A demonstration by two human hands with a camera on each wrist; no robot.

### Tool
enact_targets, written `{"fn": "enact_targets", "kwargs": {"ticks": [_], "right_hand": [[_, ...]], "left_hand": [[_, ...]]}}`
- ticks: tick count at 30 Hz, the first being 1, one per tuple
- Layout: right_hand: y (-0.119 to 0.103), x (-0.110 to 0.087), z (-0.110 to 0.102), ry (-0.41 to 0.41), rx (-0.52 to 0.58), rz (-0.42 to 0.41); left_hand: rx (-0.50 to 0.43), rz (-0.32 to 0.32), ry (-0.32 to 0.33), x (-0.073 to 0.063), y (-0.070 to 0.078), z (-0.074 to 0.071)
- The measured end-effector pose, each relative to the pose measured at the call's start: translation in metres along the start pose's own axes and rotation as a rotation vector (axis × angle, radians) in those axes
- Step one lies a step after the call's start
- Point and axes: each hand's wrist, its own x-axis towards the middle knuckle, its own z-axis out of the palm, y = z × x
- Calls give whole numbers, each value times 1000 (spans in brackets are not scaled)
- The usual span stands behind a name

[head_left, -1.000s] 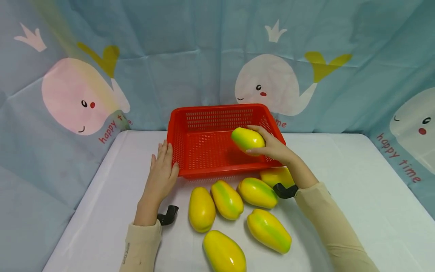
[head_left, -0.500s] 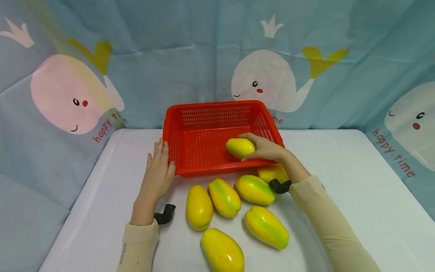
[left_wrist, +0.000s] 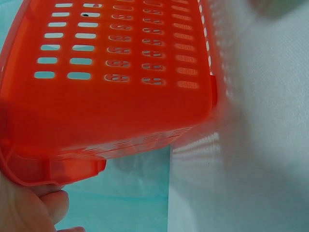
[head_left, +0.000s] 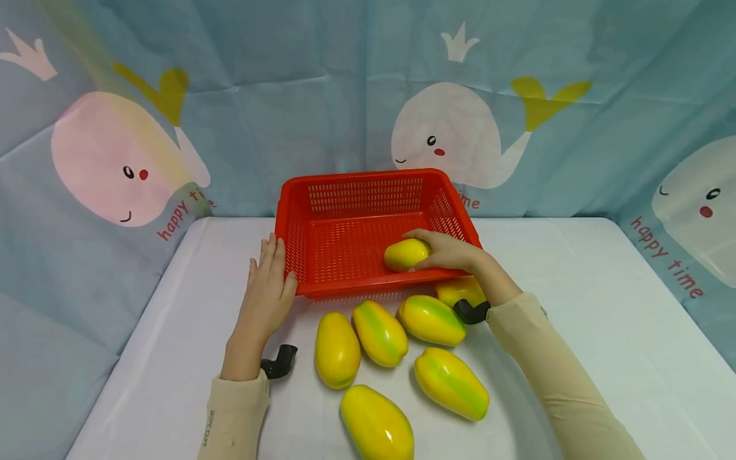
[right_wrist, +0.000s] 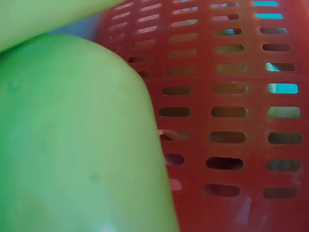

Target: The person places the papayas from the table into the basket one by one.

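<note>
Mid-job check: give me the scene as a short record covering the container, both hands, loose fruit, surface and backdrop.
Container: red rectangular perforated plastic basket, upright
Right hand: grips a glossy yellow-green oval fruit inside the basket; whether the fruit touches the basket floor is unclear
Left hand: touches the basket's left side at the rim
Loose fruit: six similar fruits on the basket's near side, one partly hidden
Surface: flat white tabletop
Backdrop: light-blue whale-print curtain
</note>
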Motion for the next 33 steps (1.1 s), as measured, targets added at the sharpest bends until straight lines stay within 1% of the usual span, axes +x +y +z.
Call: {"fn": "enact_targets", "kwargs": {"ticks": [8, 13, 16, 23, 28, 31, 33], "right_hand": [[-5, 0, -1, 5, 0, 28], [-3, 1, -1, 21, 7, 12], [0, 2, -1, 42, 41, -19], [4, -1, -2, 98, 165, -116], [4, -8, -3, 167, 153, -175], [3, -16, -5, 225, 149, -206], [1, -23, -7, 264, 167, -225]], "left_hand": [[-2, 0, 8, 0, -1, -1], [-2, -2, 8, 0, -1, -1], [-1, -2, 7, -1, -1, -1], [-9, -3, 2, -1, -1, -1], [-7, -1, 2, -1, 0, 0], [-4, 3, 3, -1, 0, 0], [3, 8, 5, 0, 0, -2]]}}
